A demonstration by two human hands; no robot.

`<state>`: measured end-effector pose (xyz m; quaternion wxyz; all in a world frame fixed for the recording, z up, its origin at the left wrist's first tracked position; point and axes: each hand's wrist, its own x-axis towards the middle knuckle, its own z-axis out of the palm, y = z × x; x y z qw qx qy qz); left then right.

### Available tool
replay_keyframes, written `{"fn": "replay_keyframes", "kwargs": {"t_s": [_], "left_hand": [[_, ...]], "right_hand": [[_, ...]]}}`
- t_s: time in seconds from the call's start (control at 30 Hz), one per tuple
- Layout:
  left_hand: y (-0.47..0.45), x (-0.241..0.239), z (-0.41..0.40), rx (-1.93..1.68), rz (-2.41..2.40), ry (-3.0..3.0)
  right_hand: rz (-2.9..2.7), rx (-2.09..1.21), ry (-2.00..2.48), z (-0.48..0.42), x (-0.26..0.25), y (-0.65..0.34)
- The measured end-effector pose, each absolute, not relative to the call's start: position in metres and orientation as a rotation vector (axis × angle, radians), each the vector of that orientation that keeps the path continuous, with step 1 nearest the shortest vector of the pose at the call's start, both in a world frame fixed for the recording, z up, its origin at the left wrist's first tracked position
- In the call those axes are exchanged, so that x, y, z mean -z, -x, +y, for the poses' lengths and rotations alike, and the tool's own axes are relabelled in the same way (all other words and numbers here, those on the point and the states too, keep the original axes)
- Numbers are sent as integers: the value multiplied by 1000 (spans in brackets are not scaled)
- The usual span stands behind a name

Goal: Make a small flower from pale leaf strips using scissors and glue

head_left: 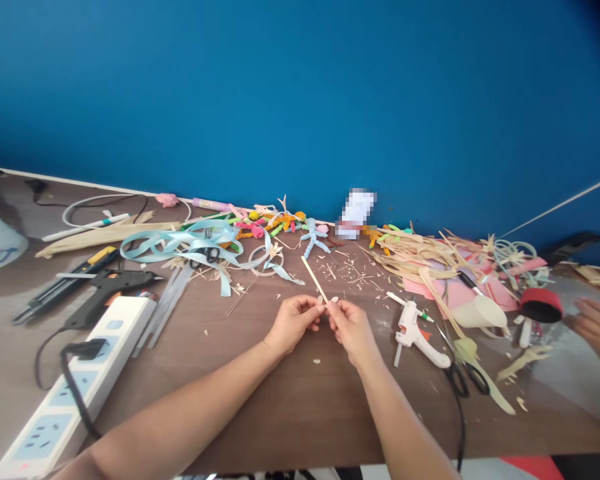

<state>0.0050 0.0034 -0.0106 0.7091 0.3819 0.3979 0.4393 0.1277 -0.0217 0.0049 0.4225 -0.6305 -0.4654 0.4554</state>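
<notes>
Okay, thin pale-yellow flat strip (312,277) is at the centre of the frame, tilted up-left, lower end at both hands' fingertips. Right hand (349,328): thumb and index fingers pinched closed on that end. Left hand (294,325): fingers curled in, tips drawn together beside it; can't tell if they grip it too. Fuzzy light-blue figure (313,238) lies just beyond on the brown wood-look worktop (280,417). White plastic glue gun (414,335) right of centre, black-handled scissors (469,379) lower right. Another person's hand (599,325), blurred, right edge.
</notes>
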Motion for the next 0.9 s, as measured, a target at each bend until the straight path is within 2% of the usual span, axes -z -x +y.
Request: {"fn": "replay_keyframes", "kwargs": {"t_s": [0.37,0.7,0.9], "left_hand": [[-5,7,2,-949,844,-866],[-2,5,-2,-971,737,-955],[-3,6,-3,-944,714,-956]], "right_hand": [[-1077,-1255,1550,-21,-8,-126],[-625,-1954,1242,-21,-24,-132],[-491,-2101,1167,-23,-24,-143]]}}
